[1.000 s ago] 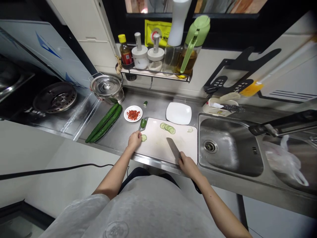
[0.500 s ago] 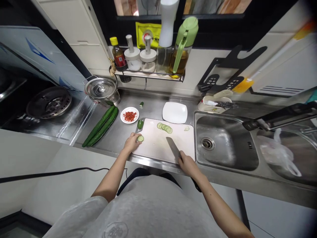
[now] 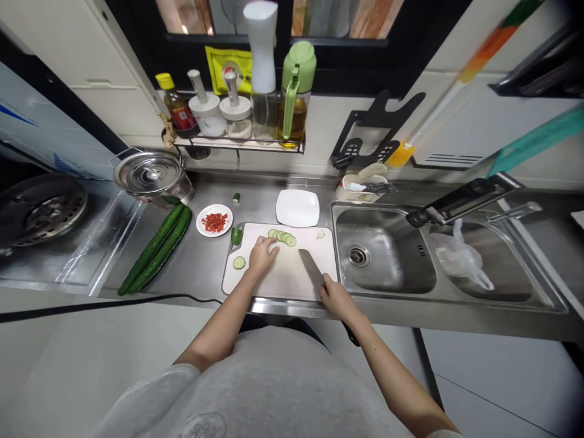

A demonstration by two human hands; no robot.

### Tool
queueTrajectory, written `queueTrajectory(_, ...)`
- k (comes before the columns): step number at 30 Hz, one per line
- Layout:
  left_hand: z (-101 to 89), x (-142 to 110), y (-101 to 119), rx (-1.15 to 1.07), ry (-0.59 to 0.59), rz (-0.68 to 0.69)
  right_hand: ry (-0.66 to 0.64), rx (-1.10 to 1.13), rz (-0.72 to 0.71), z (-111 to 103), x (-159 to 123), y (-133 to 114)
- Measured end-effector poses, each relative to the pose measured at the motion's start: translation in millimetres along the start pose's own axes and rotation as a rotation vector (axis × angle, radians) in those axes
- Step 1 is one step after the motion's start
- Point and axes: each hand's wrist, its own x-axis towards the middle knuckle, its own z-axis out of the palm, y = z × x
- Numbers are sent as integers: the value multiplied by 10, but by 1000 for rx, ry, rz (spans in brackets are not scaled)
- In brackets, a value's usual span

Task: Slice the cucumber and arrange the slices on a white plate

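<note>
A white cutting board (image 3: 292,277) lies on the steel counter in front of me. A row of cucumber slices (image 3: 281,236) sits at its far edge. My left hand (image 3: 262,255) rests on the board just below those slices, fingers curled and touching them. One loose cucumber slice (image 3: 239,263) lies at the board's left side, with a cucumber end piece (image 3: 236,235) at the far left corner. My right hand (image 3: 335,298) grips the handle of a knife (image 3: 311,268), its blade lying on the board's right half.
Two whole cucumbers (image 3: 157,248) lie left of the board, beside a small dish of red chilli (image 3: 214,220) and a lidded steel pot (image 3: 150,175). A white square plate (image 3: 298,208) sits behind the board. The sink (image 3: 383,255) is right of it; a condiment rack (image 3: 237,131) hangs behind.
My left hand let go of the single slice at the board's left edge and moved right and forward to the row of slices. The knife hand stayed put. The view swung right.
</note>
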Motion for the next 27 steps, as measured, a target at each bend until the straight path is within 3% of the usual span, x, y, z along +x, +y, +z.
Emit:
queueTrajectory(5,199,224,230,137,-11,58,4,16,12,5,-25,48)
queueTrajectory(14,282,519,306,319,-175,286,38,28,28,16,-53,123)
queueTrajectory(19,258,505,364,331,-161,341,29,44,29,14,-29,149)
queueTrajectory(27,-19,298,317,187,-148,210,5,61,21,-27,-12,93)
